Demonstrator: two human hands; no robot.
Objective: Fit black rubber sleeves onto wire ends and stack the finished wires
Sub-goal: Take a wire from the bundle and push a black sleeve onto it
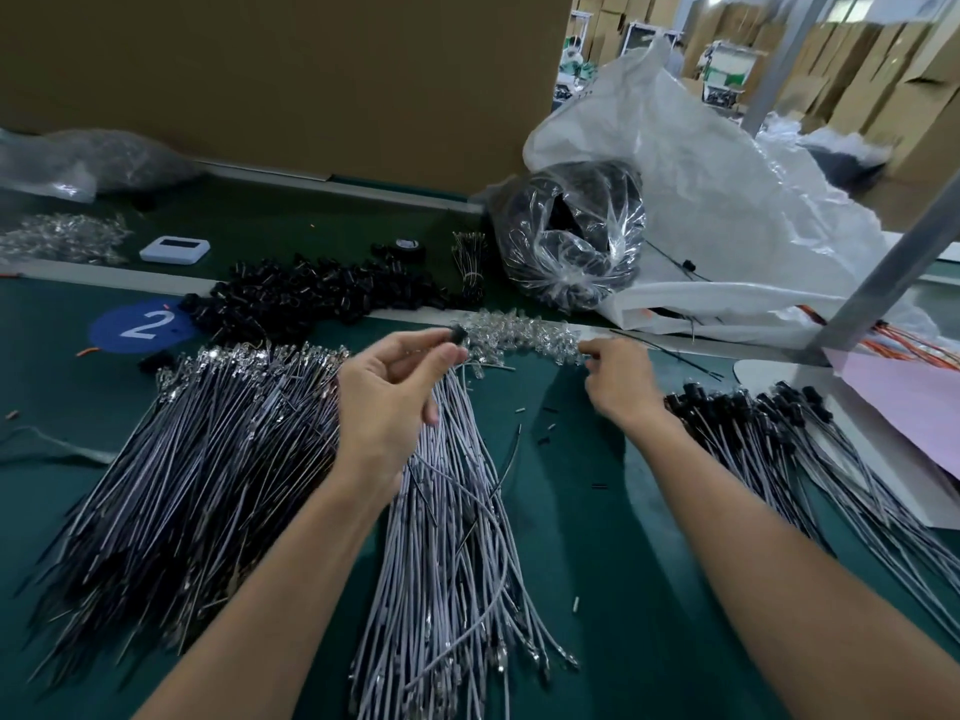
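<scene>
Pinches a sleeve (458,335) with the left hand (395,392), just over the far tips of wires (452,511) running near to far, and curls the right hand (618,379) at clear bits (524,335) further right, cannot tell if holding one.
</scene>
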